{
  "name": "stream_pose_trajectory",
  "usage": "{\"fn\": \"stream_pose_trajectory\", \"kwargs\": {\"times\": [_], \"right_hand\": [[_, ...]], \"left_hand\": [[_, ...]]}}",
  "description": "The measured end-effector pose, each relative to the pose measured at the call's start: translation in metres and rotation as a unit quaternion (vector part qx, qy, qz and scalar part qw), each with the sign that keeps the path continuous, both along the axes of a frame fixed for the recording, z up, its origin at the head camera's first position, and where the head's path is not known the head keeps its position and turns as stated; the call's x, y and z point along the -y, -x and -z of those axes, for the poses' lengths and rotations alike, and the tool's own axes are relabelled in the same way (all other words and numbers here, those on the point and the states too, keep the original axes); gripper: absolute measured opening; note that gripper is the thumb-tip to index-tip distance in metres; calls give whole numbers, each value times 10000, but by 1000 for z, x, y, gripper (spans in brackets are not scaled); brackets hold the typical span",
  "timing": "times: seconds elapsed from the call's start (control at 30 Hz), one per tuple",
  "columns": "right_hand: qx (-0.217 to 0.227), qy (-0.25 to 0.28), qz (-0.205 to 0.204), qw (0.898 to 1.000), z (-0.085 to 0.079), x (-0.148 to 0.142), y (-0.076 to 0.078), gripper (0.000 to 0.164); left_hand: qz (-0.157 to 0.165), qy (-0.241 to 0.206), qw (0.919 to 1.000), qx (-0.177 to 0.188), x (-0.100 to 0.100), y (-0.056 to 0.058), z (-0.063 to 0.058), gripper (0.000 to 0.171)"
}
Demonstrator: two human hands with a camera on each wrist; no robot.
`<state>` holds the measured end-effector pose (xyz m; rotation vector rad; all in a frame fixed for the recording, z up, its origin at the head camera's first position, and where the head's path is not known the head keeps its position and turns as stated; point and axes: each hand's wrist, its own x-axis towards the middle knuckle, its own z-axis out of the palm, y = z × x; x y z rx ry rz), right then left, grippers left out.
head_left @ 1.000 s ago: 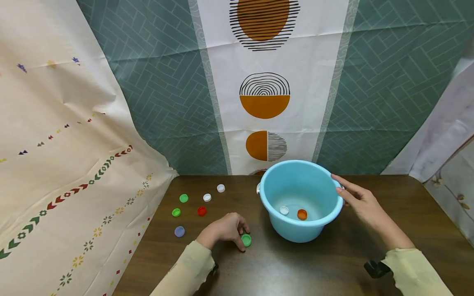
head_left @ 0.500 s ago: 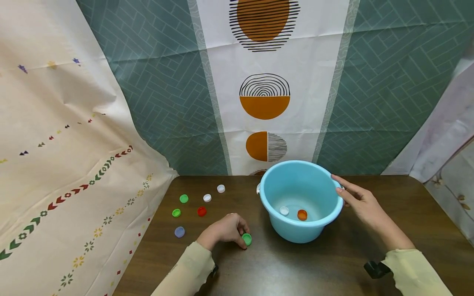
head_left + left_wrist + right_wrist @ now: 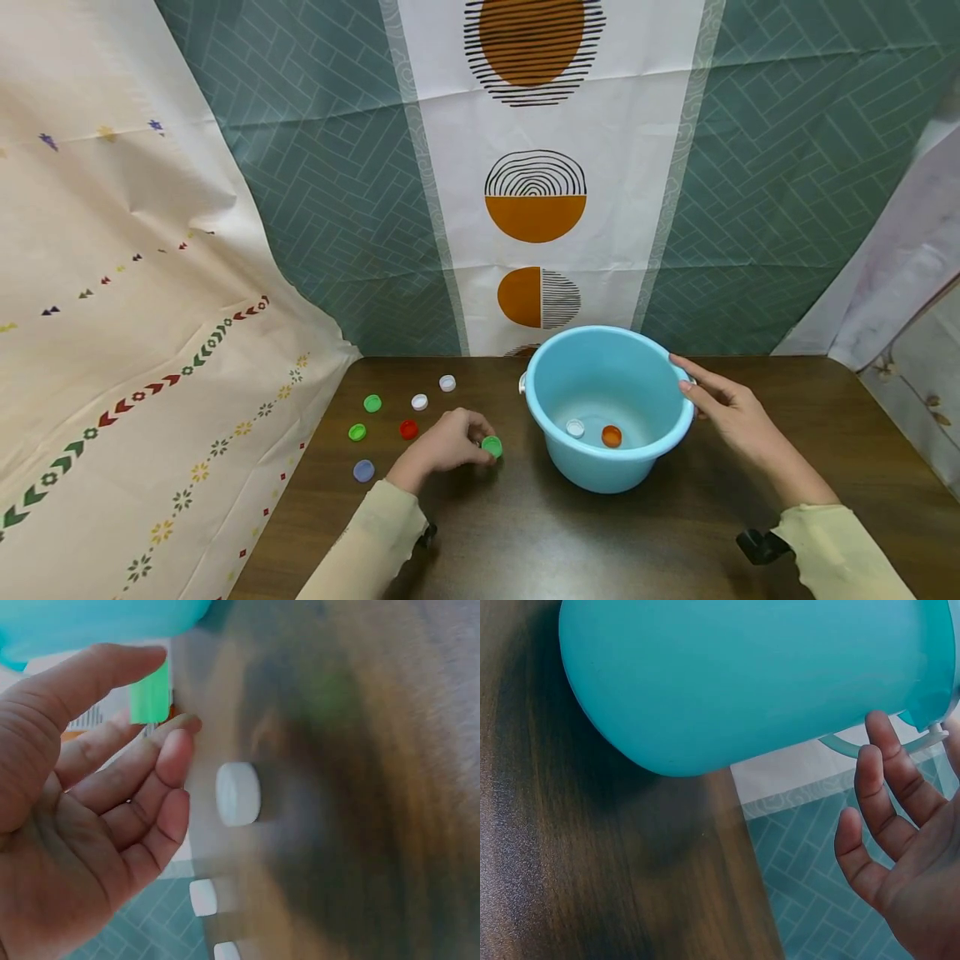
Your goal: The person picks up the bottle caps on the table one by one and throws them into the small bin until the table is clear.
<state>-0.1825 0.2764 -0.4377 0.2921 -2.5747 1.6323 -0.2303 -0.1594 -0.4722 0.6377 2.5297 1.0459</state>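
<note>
In the head view my left hand pinches a green bottle cap between thumb and fingertips. The left wrist view shows the same cap at the thumb tip, with the other fingers loosely curled. At the right, my right hand holds the rim of a light-blue bucket, thumb and index finger lying over the edge. From the right wrist, the other fingers are outside the wall, near the bucket handle. Inside the bucket lie a white cap and an orange cap.
Left on the brown wooden table lie a red cap, white caps, green caps and a blue-violet cap. Patterned cloth hangs behind the table and along its left side.
My left hand has lifted the green cap and moved it away from me and slightly left, tilting it. The right hand and the bucket have stayed in place.
</note>
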Motion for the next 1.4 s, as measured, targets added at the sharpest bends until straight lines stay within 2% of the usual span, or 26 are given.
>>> {"fn": "stream_pose_trajectory", "kwargs": {"times": [0.13,0.23,0.43,0.6,0.7,0.83,1.0,1.4], "right_hand": [[20,-53,34,10000,0,0,-1,49],[17,-57,46,10000,0,0,-2,49],[-16,13,-8,10000,0,-1,0,49],[-29,14,-6,10000,1,0,0,49],[-16,-8,-6,10000,1,1,0,49],[-11,-15,22,10000,1,1,-1,49],[-25,10,45,10000,0,2,-1,49],[2,37,9,10000,1,2,-1,50]], "left_hand": [[-400,-391,9982,-220,5,9,-6,19],[-807,-800,9924,-465,8,15,-13,21],[-1582,-1704,9694,-793,12,25,-22,23],[-2014,-2025,9500,-1265,15,29,-23,23],[-2229,-2116,9417,-1367,17,30,-23,23],[-2425,-2223,9330,-1458,17,32,-25,25],[-2498,-2418,9241,-1588,16,34,-29,27],[-2387,-2582,9198,-1741,8,36,-36,30]]}}
